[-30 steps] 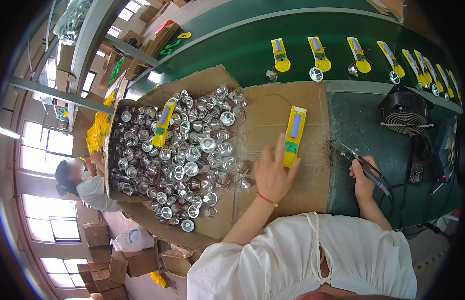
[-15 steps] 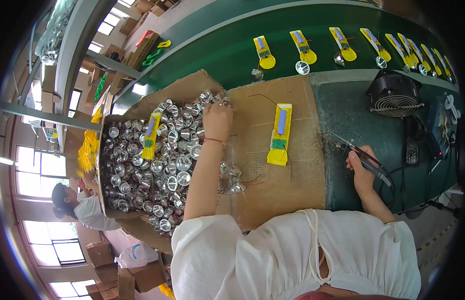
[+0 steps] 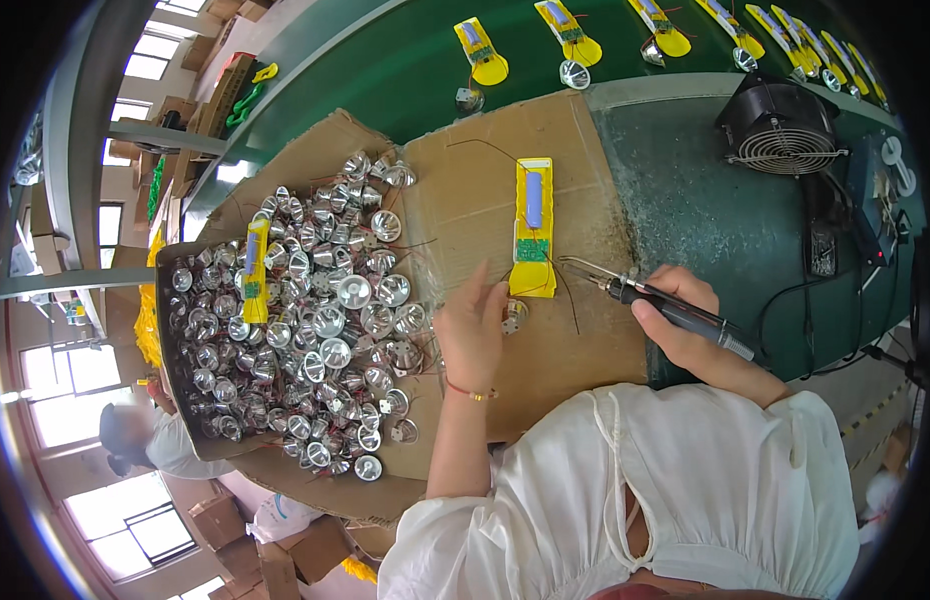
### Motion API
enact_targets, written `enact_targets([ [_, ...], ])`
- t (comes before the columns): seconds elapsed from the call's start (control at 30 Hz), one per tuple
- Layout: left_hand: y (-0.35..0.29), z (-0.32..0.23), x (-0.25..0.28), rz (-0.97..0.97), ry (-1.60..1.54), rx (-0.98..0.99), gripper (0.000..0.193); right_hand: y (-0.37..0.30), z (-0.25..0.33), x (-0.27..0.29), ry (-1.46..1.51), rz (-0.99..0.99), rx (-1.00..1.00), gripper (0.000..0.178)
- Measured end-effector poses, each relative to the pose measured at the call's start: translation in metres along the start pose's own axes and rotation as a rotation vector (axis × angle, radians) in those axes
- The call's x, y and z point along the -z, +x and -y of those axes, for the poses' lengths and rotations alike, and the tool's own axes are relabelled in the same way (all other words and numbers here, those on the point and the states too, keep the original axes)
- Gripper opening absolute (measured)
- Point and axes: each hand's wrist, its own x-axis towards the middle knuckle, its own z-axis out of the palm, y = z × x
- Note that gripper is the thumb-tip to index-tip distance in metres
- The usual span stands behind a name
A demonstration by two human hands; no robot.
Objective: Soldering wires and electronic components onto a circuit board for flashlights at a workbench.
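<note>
My left hand (image 3: 469, 335) is beside the lower end of a yellow flashlight housing (image 3: 535, 282). Its fingers hold a small silver lamp reflector (image 3: 514, 316), partly hidden by the thumb. The housing lies open on the cardboard, with a lavender battery cell (image 3: 534, 200), a green circuit board (image 3: 532, 250) and thin dark wires. In my right hand (image 3: 677, 318) is a black-handled soldering iron (image 3: 685, 315). Its thin metal tip points left, close to the board's right side; whether they touch I cannot tell.
Many silver reflectors (image 3: 330, 320) fill a cardboard box (image 3: 295, 165) at the left, with another yellow housing (image 3: 254, 270) on top. Several housings (image 3: 482, 52) line the green bench behind. A black fan (image 3: 782, 130) stands at the right. Another person (image 3: 165, 445) is at far left.
My left hand has come out of the reflector box, bringing a reflector to the housing. My right hand has moved the soldering iron left, toward the circuit board. The view has shifted.
</note>
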Motion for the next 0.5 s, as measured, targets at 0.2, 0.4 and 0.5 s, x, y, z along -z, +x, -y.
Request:
enact_targets([
  [0.2,0.003,-0.009,0.004,0.082,0.278,-0.013,0.014,-0.001,0.004,-0.001,0.002,-0.006,-0.06,0.012],
  [0.4,0.003,-0.005,-0.014,-0.063,0.001,-0.206,0.006,0.004,0.003,-0.009,-0.045,-0.031,-0.061,0.013],
  [0.5,0.006,0.0,-0.021,0.025,-0.075,-0.031,0.007,0.009,0.003,-0.017,-0.068,-0.031,-0.104,0.014],
])
